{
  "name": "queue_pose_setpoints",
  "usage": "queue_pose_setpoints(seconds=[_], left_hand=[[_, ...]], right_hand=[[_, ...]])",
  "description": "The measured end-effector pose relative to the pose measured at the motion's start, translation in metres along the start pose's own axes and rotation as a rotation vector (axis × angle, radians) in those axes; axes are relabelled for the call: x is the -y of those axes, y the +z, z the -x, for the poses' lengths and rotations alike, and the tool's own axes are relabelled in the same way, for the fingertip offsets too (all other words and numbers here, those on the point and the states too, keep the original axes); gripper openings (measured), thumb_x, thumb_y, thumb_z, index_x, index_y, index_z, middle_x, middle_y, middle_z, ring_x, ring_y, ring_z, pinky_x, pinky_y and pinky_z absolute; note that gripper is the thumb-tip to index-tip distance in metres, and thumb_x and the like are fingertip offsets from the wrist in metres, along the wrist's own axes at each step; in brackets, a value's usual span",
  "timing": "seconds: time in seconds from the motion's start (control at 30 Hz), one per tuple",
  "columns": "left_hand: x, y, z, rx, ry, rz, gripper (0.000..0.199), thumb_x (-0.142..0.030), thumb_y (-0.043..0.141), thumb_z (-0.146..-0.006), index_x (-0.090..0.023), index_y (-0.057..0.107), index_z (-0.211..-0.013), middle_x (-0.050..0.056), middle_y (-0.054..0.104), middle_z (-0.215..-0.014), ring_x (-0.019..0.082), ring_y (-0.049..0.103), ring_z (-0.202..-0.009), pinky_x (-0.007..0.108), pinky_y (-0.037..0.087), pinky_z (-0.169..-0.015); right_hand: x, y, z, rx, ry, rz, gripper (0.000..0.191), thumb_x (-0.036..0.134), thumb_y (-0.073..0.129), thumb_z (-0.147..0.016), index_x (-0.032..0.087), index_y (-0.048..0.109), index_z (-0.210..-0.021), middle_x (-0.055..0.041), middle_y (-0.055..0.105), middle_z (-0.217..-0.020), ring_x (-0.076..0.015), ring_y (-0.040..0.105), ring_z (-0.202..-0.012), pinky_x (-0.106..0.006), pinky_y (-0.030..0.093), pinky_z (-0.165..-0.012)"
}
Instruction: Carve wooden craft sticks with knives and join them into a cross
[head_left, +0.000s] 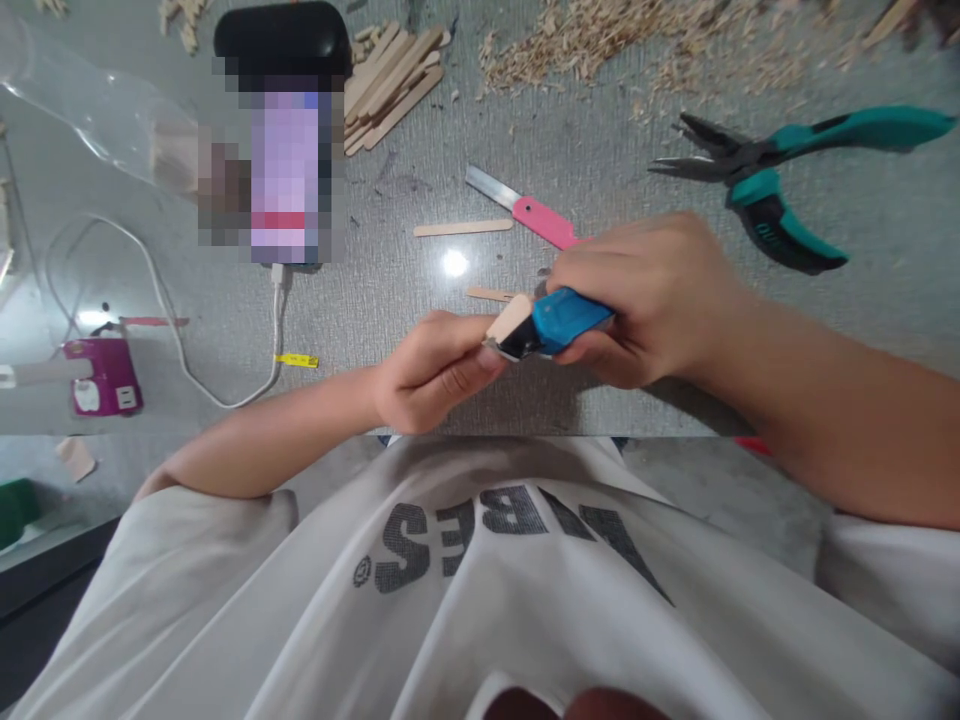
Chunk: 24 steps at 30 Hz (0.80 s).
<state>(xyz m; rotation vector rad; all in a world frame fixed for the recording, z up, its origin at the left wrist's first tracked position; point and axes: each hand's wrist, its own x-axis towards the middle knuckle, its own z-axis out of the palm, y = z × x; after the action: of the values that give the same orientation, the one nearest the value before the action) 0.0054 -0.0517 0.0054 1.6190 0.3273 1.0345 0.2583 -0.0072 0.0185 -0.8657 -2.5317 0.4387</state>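
Note:
My right hand (645, 300) is closed around a blue cutter (574, 318) with a black front end; its blade cannot be made out clearly. In front of the cutter's tip is a short wooden craft stick (511, 318), its rounded end upward. My left hand (446, 368) pinches that stick near its lower end, close to the black tip. Just beyond the hands lie a pink folding knife (541, 222), partly behind my right hand with its blade out, a whole craft stick (463, 229) and a thin stick piece (491, 295).
Teal-handled pliers (765, 165) lie open at the right. A pile of craft sticks (397, 80) and wood shavings (592, 45) are at the back. To the left are a phone (285, 170) on a white cable (196, 378), a clear bottle (97, 110) and a purple adapter (105, 375).

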Motion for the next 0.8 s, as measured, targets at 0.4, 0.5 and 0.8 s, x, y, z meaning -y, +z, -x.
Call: queue_pose_setpoints(seconds=[0.4, 0.5, 0.8], left_hand=[[0.002, 0.001, -0.008, -0.265, -0.155, 0.004, 0.05, -0.049, 0.056, -0.117, -0.023, 0.042, -0.076, -0.005, 0.035, -0.062, 0.008, 0.031, -0.05, 0.028, 0.03, -0.048], [0.003, 0.002, -0.008, -0.346, -0.202, -0.028, 0.052, -0.051, 0.059, -0.116, -0.023, 0.043, -0.075, -0.006, 0.032, -0.059, 0.008, 0.029, -0.049, 0.028, 0.028, -0.047], [-0.001, -0.004, -0.01, -0.419, -0.289, -0.163, 0.054, -0.059, 0.063, -0.114, -0.022, 0.058, -0.074, -0.004, 0.043, -0.06, 0.01, 0.038, -0.052, 0.03, 0.031, -0.051]], right_hand=[[-0.019, -0.017, -0.007, 0.09, 0.054, 0.031, 0.081, 0.094, 0.017, -0.106, 0.026, 0.053, -0.082, -0.0033, 0.057, -0.066, -0.0189, 0.049, -0.06, -0.038, 0.029, -0.06], [-0.029, -0.017, -0.007, 0.089, 0.229, 0.188, 0.088, 0.096, 0.016, -0.105, 0.024, 0.064, -0.091, -0.0096, 0.068, -0.081, -0.0219, 0.057, -0.071, -0.04, 0.03, -0.065], [-0.03, -0.011, -0.013, 0.04, 0.348, 0.238, 0.109, 0.102, 0.004, -0.098, 0.021, 0.075, -0.112, -0.01, 0.068, -0.075, -0.0247, 0.067, -0.072, -0.04, 0.039, -0.067]])
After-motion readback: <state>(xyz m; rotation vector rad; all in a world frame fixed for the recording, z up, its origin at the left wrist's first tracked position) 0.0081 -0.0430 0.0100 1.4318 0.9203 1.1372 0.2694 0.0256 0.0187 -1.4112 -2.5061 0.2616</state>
